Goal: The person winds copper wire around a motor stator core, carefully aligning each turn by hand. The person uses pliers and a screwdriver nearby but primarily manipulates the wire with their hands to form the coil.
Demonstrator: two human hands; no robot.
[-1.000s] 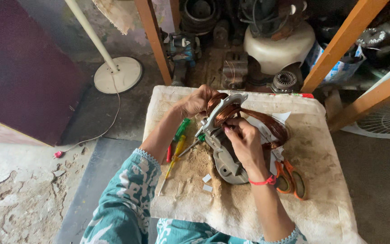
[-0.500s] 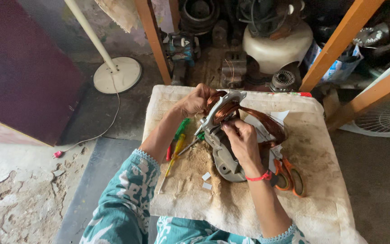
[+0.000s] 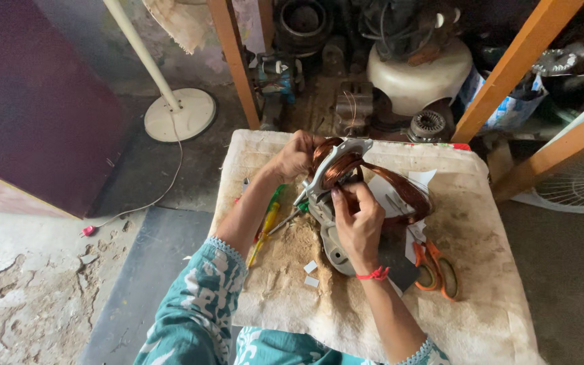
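A grey metal motor stator [image 3: 336, 177] with copper wire coils stands on a dirty cloth-covered table [image 3: 481, 297]. My left hand [image 3: 297, 155] grips its far left side, fingers on the copper coil at the top. My right hand [image 3: 357, 213], with a red thread at the wrist, presses its fingers into the copper winding [image 3: 341, 167] near the middle. A loose loop of copper wire [image 3: 405, 190] runs off to the right over pieces of white paper [image 3: 419, 180].
Yellow and green screwdrivers [image 3: 268, 220] lie left of the stator, orange-handled scissors [image 3: 436, 271] to its right. Behind the table stand orange wooden posts [image 3: 236, 62], a white fan base [image 3: 179, 113], motor parts [image 3: 354, 105] and a white housing [image 3: 417, 76]. A fan grille [image 3: 579, 184] is at right.
Both hands stay on the stator. My right hand's fingers have shifted slightly on the copper winding. The view has barely moved.
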